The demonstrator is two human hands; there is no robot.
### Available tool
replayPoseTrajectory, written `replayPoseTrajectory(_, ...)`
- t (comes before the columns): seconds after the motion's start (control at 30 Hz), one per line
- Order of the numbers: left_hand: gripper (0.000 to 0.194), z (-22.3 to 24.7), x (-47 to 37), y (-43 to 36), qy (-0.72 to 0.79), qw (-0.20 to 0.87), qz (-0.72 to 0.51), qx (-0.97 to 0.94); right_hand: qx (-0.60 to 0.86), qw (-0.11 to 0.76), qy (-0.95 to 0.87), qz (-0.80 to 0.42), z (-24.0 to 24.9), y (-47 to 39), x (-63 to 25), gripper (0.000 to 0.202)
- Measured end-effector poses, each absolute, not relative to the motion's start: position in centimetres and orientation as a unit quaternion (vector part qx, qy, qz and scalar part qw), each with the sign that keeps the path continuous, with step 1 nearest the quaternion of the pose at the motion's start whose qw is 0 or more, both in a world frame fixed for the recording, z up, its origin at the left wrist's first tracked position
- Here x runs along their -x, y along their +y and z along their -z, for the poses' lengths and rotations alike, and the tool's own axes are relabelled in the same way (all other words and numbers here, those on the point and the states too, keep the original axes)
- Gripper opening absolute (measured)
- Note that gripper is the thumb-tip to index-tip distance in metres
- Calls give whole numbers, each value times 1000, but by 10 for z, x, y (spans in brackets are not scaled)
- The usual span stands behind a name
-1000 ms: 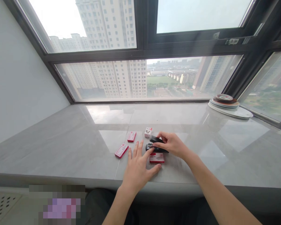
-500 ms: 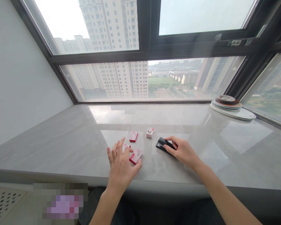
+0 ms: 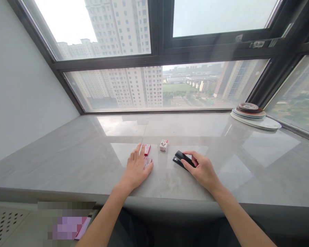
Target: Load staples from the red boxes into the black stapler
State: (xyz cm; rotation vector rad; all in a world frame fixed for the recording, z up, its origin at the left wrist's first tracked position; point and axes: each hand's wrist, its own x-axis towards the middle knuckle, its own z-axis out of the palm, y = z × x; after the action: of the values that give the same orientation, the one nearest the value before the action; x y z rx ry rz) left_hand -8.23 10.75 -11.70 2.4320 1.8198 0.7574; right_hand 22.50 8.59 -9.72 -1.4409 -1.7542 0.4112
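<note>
My right hand (image 3: 201,168) has its thumb and fingers closed around a black stapler (image 3: 179,159), which lies on the grey stone sill, pointing up and left. My left hand (image 3: 137,168) curves over a group of small red-and-white boxes, fingers along their left and thumb at their right. Between thumb and fingers shows one box (image 3: 147,162); another box (image 3: 147,149) sticks out past the fingertips. A third is hidden under the hand. Standing apart, between the two hands and farther back, is a small white box (image 3: 163,145) with a dark picture.
Stacked plates (image 3: 254,118) rest in the far right corner of the sill (image 3: 67,161) by the window frame. A dark-framed window (image 3: 157,61) runs along the back. Below the front edge at left are a perforated white panel (image 3: 5,223) and a blurred purple item (image 3: 68,228).
My left hand has closed in from spread fingers over the boxes, and the nearest box has shifted slightly away from me. My right hand stays on the stapler.
</note>
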Motion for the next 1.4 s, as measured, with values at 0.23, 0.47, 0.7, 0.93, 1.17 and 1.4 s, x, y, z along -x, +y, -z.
replayPoseTrajectory(0.23,75,124,43,121,579,18,-248,-776,579,411,-689,-146,98,85,-225,38)
replayPoseTrajectory(0.47,59,125,1,137,567,19,-253,-784,610,375,-672,-188,101,93,-226,49)
replayPoseTrajectory(0.7,39,127,7,113,539,-15,-257,-802,598,337,-625,-373,104,102,-208,54)
replayPoseTrajectory(0.93,35,130,44,87,525,-70,-272,-804,481,352,-618,-514,110,113,-144,43)
replayPoseTrajectory(1.17,39,140,147,113,529,-120,-221,-811,451,346,-676,-469,116,147,-42,33)
replayPoseTrajectory(1.4,40,138,220,160,584,-78,-238,-773,449,367,-668,-467,109,184,30,37)
